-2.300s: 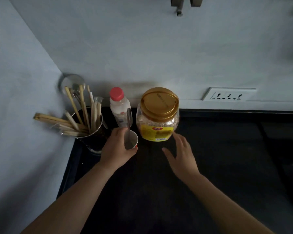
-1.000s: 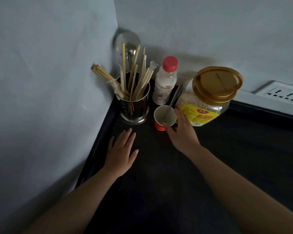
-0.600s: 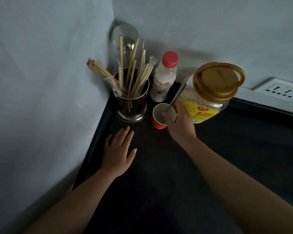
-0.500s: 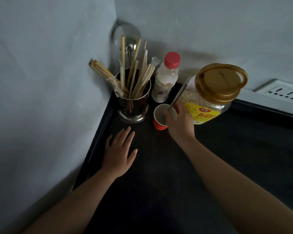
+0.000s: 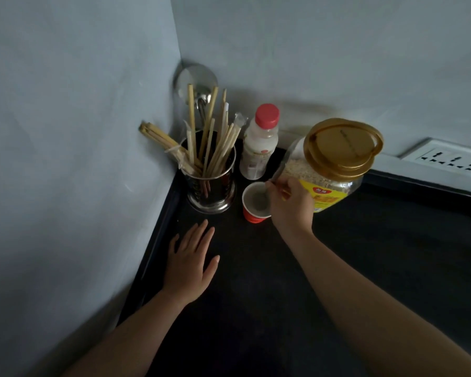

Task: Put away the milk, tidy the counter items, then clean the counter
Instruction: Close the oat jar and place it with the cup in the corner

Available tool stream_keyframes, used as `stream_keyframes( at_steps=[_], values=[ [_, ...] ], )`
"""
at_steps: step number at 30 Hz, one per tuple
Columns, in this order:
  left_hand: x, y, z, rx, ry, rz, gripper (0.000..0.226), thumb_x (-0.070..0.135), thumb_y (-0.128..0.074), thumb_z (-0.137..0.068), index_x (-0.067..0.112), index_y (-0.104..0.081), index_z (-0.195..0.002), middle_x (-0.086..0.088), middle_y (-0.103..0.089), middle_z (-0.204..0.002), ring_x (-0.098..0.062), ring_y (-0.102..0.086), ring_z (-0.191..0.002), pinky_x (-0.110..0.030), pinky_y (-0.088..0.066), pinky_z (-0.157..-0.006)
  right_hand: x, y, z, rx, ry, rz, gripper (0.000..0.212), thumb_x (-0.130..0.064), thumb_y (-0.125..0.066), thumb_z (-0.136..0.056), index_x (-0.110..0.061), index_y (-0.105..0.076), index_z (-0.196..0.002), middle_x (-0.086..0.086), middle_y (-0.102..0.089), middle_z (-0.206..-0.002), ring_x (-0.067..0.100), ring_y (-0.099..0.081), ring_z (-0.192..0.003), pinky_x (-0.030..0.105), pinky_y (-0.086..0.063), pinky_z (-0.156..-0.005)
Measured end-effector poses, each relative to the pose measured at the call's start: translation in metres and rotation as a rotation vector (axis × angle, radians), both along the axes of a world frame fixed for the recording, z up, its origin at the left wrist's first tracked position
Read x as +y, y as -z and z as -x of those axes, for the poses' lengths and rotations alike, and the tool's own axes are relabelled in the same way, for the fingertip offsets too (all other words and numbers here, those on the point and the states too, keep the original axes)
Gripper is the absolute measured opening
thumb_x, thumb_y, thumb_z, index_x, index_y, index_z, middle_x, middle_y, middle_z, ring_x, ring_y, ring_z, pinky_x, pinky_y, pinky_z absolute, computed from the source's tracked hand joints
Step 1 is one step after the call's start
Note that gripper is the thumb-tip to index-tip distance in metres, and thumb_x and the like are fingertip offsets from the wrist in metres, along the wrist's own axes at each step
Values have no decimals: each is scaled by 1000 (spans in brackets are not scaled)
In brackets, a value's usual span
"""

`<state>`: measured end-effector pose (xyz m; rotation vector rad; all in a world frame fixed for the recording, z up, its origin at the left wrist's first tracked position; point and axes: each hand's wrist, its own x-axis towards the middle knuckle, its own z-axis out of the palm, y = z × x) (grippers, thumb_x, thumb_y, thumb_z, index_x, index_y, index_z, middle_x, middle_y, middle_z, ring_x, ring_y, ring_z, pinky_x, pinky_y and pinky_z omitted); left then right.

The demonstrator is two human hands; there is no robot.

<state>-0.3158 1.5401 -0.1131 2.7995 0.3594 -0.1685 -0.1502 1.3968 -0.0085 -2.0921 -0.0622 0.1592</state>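
From the head view, the milk bottle (image 5: 260, 144) is standing upright at the back of the dark surface (image 5: 256, 308), just behind the paper cup (image 5: 255, 202), which serves as the landmark here. The bottle looks like light plastic with a red screw cap, stiff enough to take around its waist; it is probably smooth, so a full wrap below the shoulder would be the safer hold.

The right hand (image 5: 290, 206) is hovering at the cup's right rim, its fingers pinching a thin spoon handle (image 5: 276, 186) that is dipping into the cup. What is inside the cup is hard to tell; it is showing only a pale, dim interior. The cup itself is thin paper and would crush easily under a hard squeeze.

The left hand (image 5: 191, 263) is lying flat and spread on the surface, in front of the cup and to its left, gripping nothing.

Left of the cup, a metal holder (image 5: 211, 190) is carrying chopsticks. Right of the cup, a gold-lidded jar (image 5: 335, 161) is holding pale grain or oats.
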Motion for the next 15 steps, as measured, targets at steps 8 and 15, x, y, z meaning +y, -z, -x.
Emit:
stream_keyframes(
  at_steps=[8, 15],
  values=[
    [3, -6, -6, 12, 10, 30, 65, 53, -25, -88, 23, -25, -145, 0, -20, -156, -15, -13, -143, -46, -17, -112, 1, -41, -13, -87, -79, -96, 7, -19, -65, -84, -20, -64, -91, -11, -65, -83, -4, -60, -77, 10, -45, -67],
    [5, -12, -8, 30, 18, 56, 71, 56, -17, -83, 24, -20, -147, 3, -11, -158, -15, -9, -145, -43, -10, -114, 28, -103, -20, -208, -133, -348, 7, -13, -66, -83, -18, -64, -88, -7, -68, -79, 10, -67, -76, 28, -56, -74]
  ],
)
